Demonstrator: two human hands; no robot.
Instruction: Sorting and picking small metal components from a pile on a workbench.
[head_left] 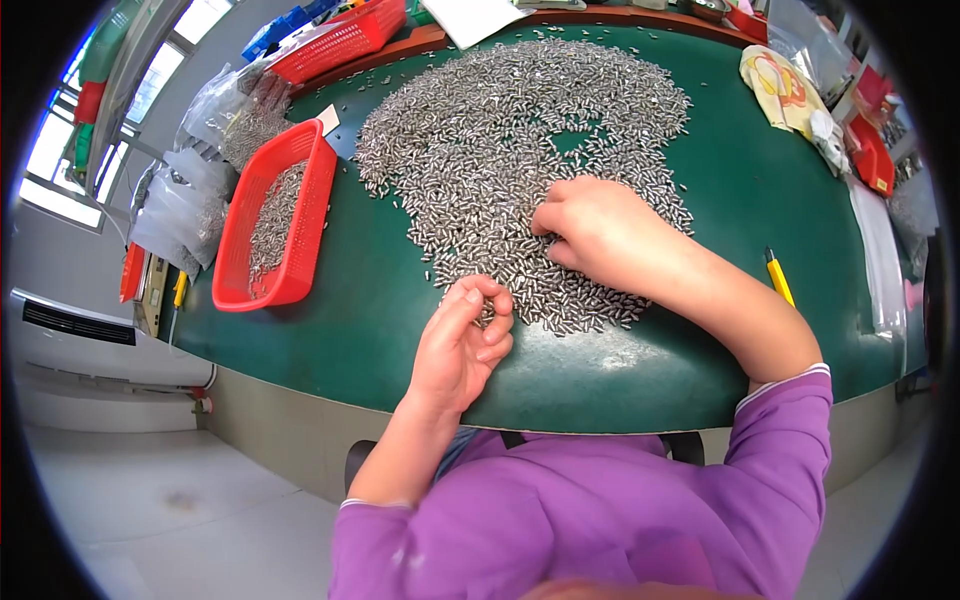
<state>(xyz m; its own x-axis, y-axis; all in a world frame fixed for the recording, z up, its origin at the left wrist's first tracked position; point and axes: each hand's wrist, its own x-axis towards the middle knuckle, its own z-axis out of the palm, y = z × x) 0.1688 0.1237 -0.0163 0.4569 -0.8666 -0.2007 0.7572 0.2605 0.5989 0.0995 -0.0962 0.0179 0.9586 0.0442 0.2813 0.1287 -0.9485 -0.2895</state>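
A broad heap of small silvery metal pins [470, 180] is spread over the green tabletop [360, 340]. My right hand [600, 228] reaches into the middle of the heap, its fingers bent down and drawn together among the pins. The fingertips are partly hidden, so what they pinch does not show. At the heap's near edge, my left hand [460, 345] is turned partly palm up with its fingers curled in. Grey metal shows at the gap of its curl, but I cannot tell whether pins lie in the hand or behind it.
To the left stands a red plastic basket [314, 225] with more pins inside. Clear plastic bags [185, 205] crowd beside it. A yellow-handled tool [778, 277] lies near my right forearm. Another red basket [345, 42] and a white sheet [475, 18] sit at the back.
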